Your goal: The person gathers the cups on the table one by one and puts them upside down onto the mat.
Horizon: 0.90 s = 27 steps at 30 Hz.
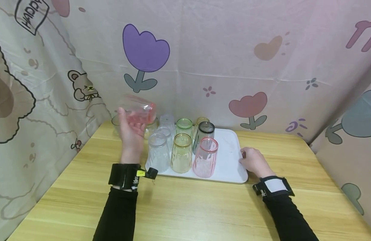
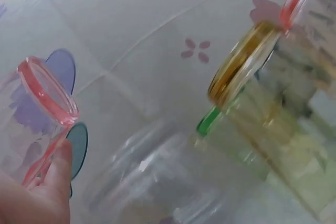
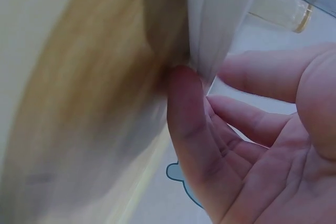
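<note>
My left hand (image 1: 130,134) is raised over the table's back left and grips a clear glass with a red rim (image 1: 139,109), tipped on its side with its mouth to the right. In the left wrist view that red rim (image 2: 46,97) sits just above my fingertips (image 2: 50,190). A white tray (image 1: 230,160) carries several upright glasses, among them a clear one (image 1: 157,152), a yellow one (image 1: 181,153) and a pink one (image 1: 205,157). My right hand (image 1: 254,161) lies at the tray's right edge (image 3: 220,19), which a fingertip (image 3: 184,93) and the thumb pinch lightly.
More glasses stand behind the front row: a green-rimmed one (image 1: 184,128), a dark-rimmed one (image 1: 205,133) and clear ones (image 1: 167,121). The wooden table (image 1: 185,207) is walled by patterned cloth at the back and on both sides. The tray's right half is bare.
</note>
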{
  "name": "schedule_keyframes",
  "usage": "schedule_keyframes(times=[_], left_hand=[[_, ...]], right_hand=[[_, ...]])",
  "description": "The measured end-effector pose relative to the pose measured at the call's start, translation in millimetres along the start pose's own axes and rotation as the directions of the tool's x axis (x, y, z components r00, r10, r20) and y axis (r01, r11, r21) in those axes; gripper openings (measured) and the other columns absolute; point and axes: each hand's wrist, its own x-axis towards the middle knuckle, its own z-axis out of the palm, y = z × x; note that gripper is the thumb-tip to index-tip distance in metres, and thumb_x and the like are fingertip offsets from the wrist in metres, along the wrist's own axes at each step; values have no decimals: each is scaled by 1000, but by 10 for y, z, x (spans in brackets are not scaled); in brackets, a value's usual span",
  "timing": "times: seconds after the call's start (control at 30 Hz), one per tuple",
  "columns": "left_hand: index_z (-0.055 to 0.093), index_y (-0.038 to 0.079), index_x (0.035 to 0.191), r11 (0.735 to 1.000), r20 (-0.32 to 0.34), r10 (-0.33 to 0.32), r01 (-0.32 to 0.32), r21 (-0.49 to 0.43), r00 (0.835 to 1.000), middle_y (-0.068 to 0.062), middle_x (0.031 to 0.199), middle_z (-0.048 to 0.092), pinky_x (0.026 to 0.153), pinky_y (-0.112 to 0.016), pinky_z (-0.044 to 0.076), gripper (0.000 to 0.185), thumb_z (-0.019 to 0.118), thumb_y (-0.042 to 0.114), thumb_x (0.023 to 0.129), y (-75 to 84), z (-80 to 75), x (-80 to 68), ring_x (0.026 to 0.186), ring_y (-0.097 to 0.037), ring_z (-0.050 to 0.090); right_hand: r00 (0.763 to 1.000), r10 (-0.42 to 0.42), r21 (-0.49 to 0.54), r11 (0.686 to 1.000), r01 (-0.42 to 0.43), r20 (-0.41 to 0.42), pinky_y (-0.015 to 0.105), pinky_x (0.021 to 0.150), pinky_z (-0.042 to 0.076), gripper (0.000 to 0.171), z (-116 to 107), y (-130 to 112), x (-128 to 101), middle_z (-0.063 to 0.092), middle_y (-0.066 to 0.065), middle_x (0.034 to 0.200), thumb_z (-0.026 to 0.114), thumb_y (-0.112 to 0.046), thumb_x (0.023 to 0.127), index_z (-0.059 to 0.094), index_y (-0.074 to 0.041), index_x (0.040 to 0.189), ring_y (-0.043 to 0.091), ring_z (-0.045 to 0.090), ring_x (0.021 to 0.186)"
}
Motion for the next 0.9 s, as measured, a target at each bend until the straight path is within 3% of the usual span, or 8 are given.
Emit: schedule_keyframes(times=[0.13, 0.27, 0.33, 0.43, 0.53, 0.6, 0.77, 0.9], left_hand=[[55, 20, 96, 999, 79, -7, 4, 34, 997, 0, 105, 72, 91, -28, 53, 50, 40, 67, 103, -30, 101, -92, 94, -18, 67], [59, 21, 103, 991, 150, 24, -43, 129, 988, 1, 108, 72, 94, -30, 51, 53, 35, 68, 104, -89, 239, -187, 98, -16, 67], [61, 20, 109, 986, 180, 47, -74, 146, 982, 0, 110, 71, 96, -30, 53, 54, 36, 67, 104, -135, 314, -237, 99, -16, 68], [63, 16, 120, 987, 230, 60, -92, 130, 971, -4, 117, 72, 98, -34, 56, 57, 45, 67, 101, -216, 427, -324, 104, -19, 70], [59, 12, 132, 991, 269, 35, -68, 115, 963, -8, 125, 68, 97, -33, 57, 67, 57, 68, 95, -297, 532, -417, 112, -22, 68], [55, 9, 137, 992, 286, 18, -53, 115, 958, -10, 128, 64, 95, -31, 57, 70, 60, 65, 94, -345, 587, -474, 115, -23, 67], [49, 5, 137, 993, 331, -13, -25, 111, 944, -12, 128, 57, 92, -29, 59, 61, 56, 50, 97, -470, 688, -610, 112, -23, 68], [46, 3, 130, 992, 357, -51, 6, 126, 933, -15, 128, 55, 93, -30, 59, 66, 64, 53, 91, -576, 751, -731, 108, -21, 67]], right_hand=[[999, -20, 11, 1000, 20, -25, 51, 85, 56, 48, -15, -23, -12, 65, 32, 117, 65, -7, 98, 53, 16, 137, 37, 62, 96], [976, -65, 84, 993, 85, -208, 53, 83, 57, 50, -30, -86, -42, 63, 32, 124, 63, -10, 99, 49, 12, 143, 40, 65, 100], [927, -94, 133, 980, 151, -362, 47, 79, 57, 48, -42, -145, -66, 64, 28, 126, 62, -11, 100, 51, 8, 143, 39, 67, 99], [812, -126, 197, 938, 284, -569, 26, 73, 54, 40, -86, -279, -123, 66, 20, 123, 62, -9, 101, 56, 3, 139, 33, 68, 95], [708, -156, 233, 877, 420, -689, 9, 73, 48, 34, -155, -445, -220, 66, 15, 120, 63, -6, 100, 60, 2, 133, 24, 67, 94], [667, -190, 244, 831, 500, -720, 5, 75, 47, 35, -195, -564, -293, 66, 14, 120, 65, -4, 99, 60, 4, 132, 18, 66, 97], [665, -292, 331, 689, 645, -688, 11, 85, 52, 45, -250, -829, -480, 63, 16, 131, 66, 2, 97, 52, 5, 141, 11, 64, 107], [652, -380, 416, 540, 732, -656, 21, 95, 54, 68, -242, -977, -591, 54, 23, 143, 69, 14, 89, 42, 4, 150, 21, 62, 120]])
